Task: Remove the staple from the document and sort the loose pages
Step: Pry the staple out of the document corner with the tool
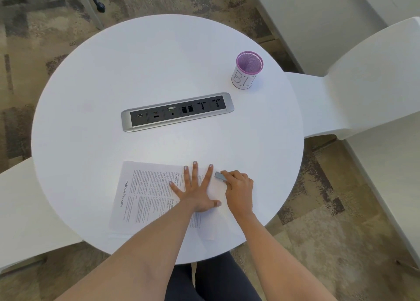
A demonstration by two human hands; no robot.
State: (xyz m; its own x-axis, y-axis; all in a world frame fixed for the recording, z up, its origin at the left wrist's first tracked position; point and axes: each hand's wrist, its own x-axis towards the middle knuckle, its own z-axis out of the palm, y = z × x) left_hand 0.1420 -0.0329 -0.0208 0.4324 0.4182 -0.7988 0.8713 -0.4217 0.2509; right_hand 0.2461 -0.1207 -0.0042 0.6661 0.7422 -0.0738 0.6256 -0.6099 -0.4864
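A printed document [145, 194] lies flat on the near part of the round white table [113, 73], its text running sideways. My left hand [196, 191] rests palm down on the document's right half with fingers spread wide. My right hand [239, 191] sits just right of it, holding a small grey staple remover [220, 176] whose tip touches the document's far right corner, beside my left index finger. The staple itself is too small to make out.
A purple mesh cup [247, 70] with a white paper label stands at the table's far right. A grey power and data socket strip [178, 111] is set into the table's middle. White chairs stand at the right [363, 78] and left [25, 205].
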